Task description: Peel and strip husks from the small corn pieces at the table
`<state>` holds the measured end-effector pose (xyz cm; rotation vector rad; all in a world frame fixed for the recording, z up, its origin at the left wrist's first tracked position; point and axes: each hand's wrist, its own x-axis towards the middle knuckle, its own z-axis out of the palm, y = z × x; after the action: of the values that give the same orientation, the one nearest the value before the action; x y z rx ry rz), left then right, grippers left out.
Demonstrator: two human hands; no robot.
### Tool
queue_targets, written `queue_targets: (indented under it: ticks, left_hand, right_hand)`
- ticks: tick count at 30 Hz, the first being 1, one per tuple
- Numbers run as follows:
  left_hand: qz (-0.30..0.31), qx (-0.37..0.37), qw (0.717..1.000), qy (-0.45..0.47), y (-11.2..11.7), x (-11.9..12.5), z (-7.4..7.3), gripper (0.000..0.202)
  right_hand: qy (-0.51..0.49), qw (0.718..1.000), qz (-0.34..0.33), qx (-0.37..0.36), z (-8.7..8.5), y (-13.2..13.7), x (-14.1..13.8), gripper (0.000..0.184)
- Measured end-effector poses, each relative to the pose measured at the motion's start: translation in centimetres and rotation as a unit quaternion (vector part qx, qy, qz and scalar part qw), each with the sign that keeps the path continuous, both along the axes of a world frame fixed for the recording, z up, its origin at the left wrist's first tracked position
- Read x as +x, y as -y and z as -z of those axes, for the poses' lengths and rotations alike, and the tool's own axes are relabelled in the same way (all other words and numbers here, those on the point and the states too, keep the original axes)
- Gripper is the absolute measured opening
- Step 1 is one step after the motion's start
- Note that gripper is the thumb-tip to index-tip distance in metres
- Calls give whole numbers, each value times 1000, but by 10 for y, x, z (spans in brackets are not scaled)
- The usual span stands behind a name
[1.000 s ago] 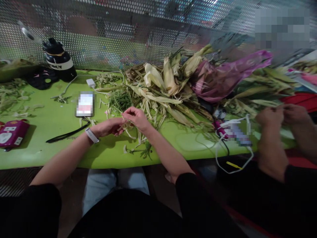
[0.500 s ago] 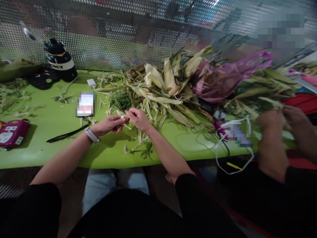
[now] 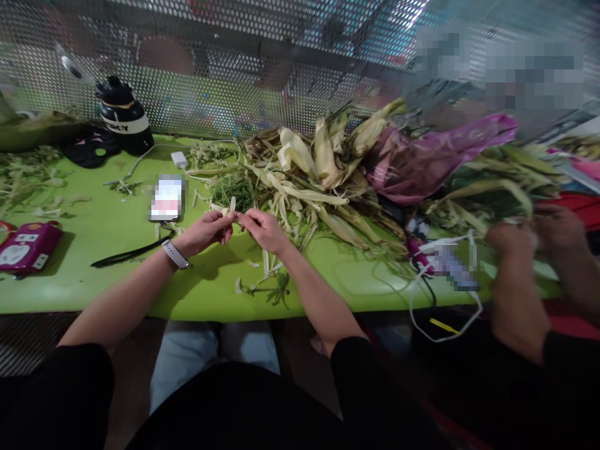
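My left hand (image 3: 206, 230), with a white watch band on the wrist, and my right hand (image 3: 265, 229) meet over the green table (image 3: 94, 284). Both pinch a small pale piece of corn husk (image 3: 230, 209) between their fingertips. Just beyond them lies a tuft of green strands (image 3: 232, 190) and a big heap of corn husks and ears (image 3: 314, 169). Husk scraps (image 3: 267, 281) lie on the table under my hands.
A phone (image 3: 167, 199) with a black strap, a white charger (image 3: 179, 160), a black bottle (image 3: 124, 119) and a magenta device (image 3: 25, 245) sit to the left. A pink plastic bag (image 3: 431, 156) lies on the heap. At right, another person's hands (image 3: 539, 240) work on husks near white cables (image 3: 445, 275).
My hands have lifted slightly and moved away from me, still pinching the husk piece. The other person's hands shifted a little at right.
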<state>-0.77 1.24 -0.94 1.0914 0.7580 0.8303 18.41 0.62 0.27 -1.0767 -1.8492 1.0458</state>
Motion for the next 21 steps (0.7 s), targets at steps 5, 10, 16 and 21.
queue_targets:
  ticks: [5, 10, 16, 21]
  left_hand:
    - [37, 60, 994, -83, 1, -2, -6, 48]
    - [-32, 14, 999, 7, 1, 0, -1, 30]
    - [-114, 62, 990, 49, 6, 5, -1, 20]
    - [-69, 101, 992, 40, 10, 9, -3, 27]
  right_hand:
    - [-21, 999, 42, 16, 5, -1, -5, 51]
    - [-89, 991, 33, -92, 7, -1, -5, 48]
    - [-102, 985, -3, -141, 6, 4, -14, 43]
    - [-152, 974, -51, -158, 13, 3, -23, 43]
